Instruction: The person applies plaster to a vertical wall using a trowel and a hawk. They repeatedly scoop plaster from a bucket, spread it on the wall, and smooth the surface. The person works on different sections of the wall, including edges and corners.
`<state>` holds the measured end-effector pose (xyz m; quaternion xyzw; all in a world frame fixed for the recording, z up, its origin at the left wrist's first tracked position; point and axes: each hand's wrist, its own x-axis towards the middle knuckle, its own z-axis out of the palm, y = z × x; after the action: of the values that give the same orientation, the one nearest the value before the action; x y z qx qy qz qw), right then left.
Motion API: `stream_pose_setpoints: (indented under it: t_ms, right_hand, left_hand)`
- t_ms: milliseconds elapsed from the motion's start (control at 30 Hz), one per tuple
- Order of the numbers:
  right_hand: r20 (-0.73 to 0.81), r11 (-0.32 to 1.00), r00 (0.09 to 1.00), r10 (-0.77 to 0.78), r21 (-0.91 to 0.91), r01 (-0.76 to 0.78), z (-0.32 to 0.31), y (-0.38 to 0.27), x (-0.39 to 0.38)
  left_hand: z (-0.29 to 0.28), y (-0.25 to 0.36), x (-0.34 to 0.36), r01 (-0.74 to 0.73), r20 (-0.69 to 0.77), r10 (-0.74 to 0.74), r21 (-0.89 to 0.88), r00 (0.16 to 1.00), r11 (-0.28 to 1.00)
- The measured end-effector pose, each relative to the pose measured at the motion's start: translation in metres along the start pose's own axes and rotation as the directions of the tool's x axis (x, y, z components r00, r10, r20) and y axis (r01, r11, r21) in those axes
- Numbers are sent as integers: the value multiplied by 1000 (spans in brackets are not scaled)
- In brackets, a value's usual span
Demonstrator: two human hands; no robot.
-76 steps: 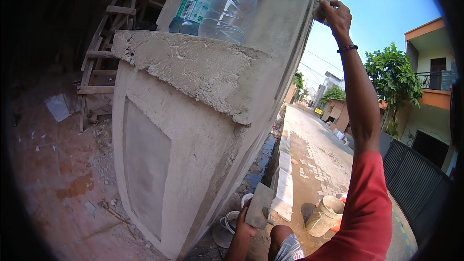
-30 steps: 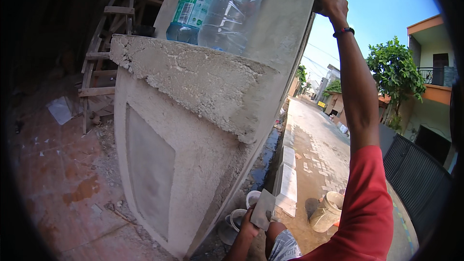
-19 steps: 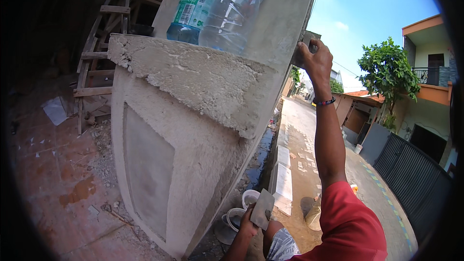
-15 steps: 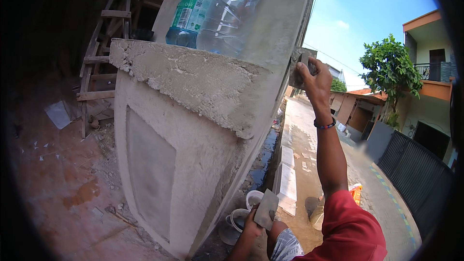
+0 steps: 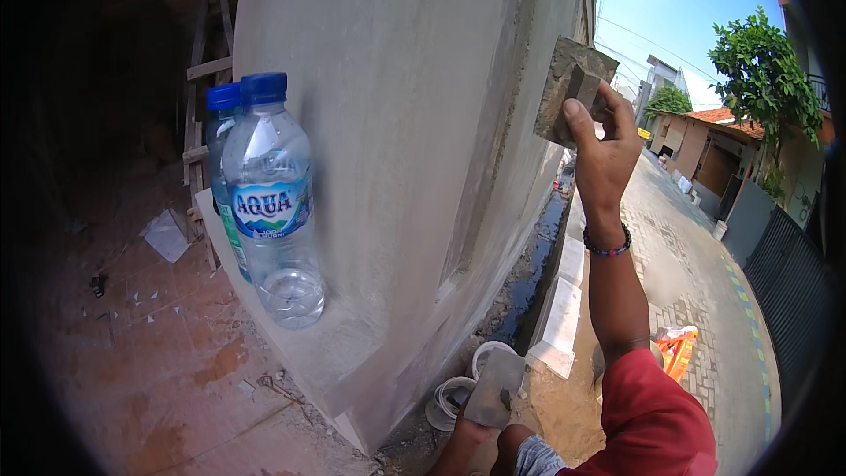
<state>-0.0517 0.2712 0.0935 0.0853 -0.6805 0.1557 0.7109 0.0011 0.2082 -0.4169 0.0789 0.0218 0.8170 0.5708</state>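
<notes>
Raised at the wall's right edge, my right hand (image 5: 608, 154) is closed round the block handle of a square plastering float (image 5: 557, 79). Its mortar-smeared plate faces the side of the grey plastered wall (image 5: 388, 97); whether it touches cannot be told. Low down, my left hand (image 5: 474, 431) holds a flat grey rectangular plate (image 5: 493, 385), probably a hawk or second float, with its fingers mostly hidden beneath. On the ledge to the left stand a clear plastic bottle (image 5: 269, 159) with a blue cap and, partly behind it, a second blue-capped bottle (image 5: 220, 123).
White buckets (image 5: 452, 397) sit on the ground by my left hand. A narrow ditch with dark water (image 5: 529, 278) runs along the wall, edged by pale concrete blocks (image 5: 560, 322). A wooden ladder (image 5: 196, 115) stands at the left; a paved lane (image 5: 670, 273) lies right.
The view has shifted, so the bottles now show whole and lower. My right hand, still gripping the float, has it turned with more of its plate showing. The left hand keeps its plate.
</notes>
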Motion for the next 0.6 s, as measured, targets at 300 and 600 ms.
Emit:
stream_pose_setpoints:
  t_ms: [300,600]
  right_hand:
    - [103,930,924,369,-39,-367,-10,-34,22]
    - [35,904,912,409,-150,-400,34,-72,48]
  left_hand:
    - [214,29,-101,42,-292,-118,-254,949,966]
    - [270,109,-157,167,-464,-233,-179,855,970]
